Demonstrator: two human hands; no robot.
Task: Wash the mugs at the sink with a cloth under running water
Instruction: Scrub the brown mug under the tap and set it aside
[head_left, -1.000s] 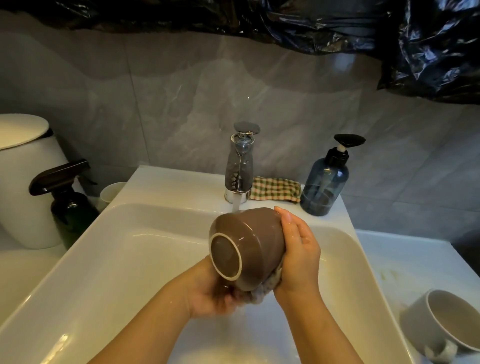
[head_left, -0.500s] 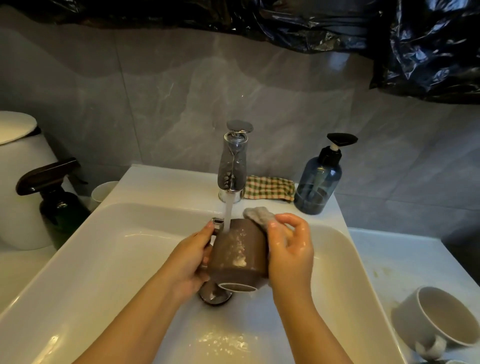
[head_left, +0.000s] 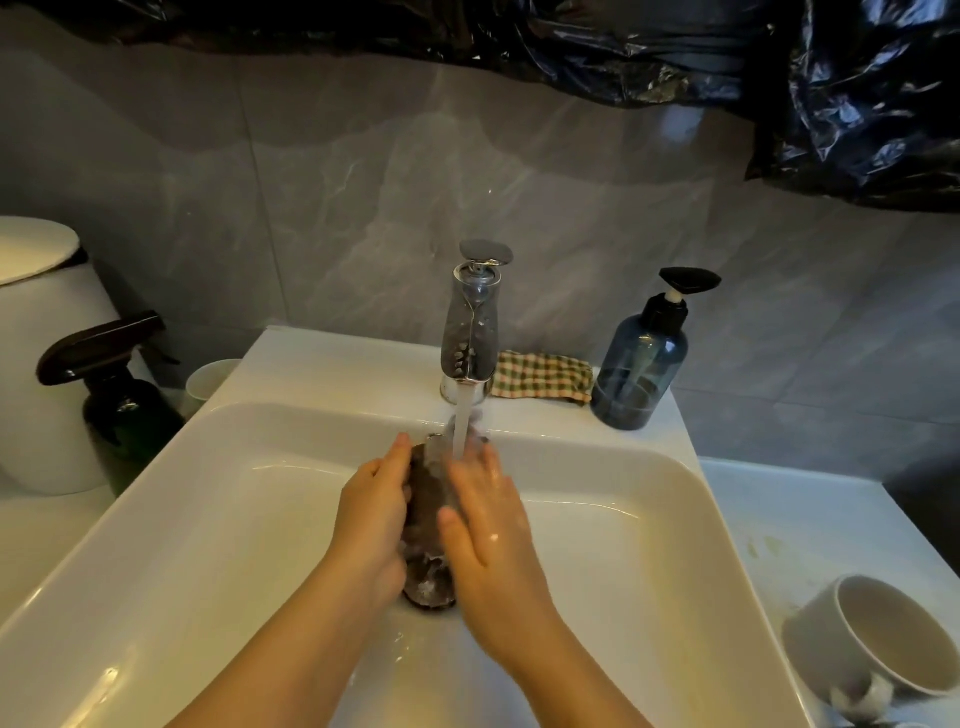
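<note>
Head view: left hand (head_left: 371, 519) grips brown mug (head_left: 428, 519); right hand (head_left: 493, 525) lays flat fingers (head_left: 485, 467) over it; soap bottle (head_left: 641, 374), white mug (head_left: 878, 644) nearby.

The brown mug (head_left: 428, 499), wet, foam-flecked and blurred, is over the white sink (head_left: 623, 519) between the left hand (head_left: 371, 514), which grips it, and the flat right hand (head_left: 488, 525). The stream of water (head_left: 461, 421) from the tap (head_left: 470, 332) falls onto its far end. A pale mug (head_left: 878, 644) lies on its side on the counter (head_left: 779, 519) to the right, and a checked cloth (head_left: 540, 376) sits folded on the sink's back ledge beside the tap.
</note>
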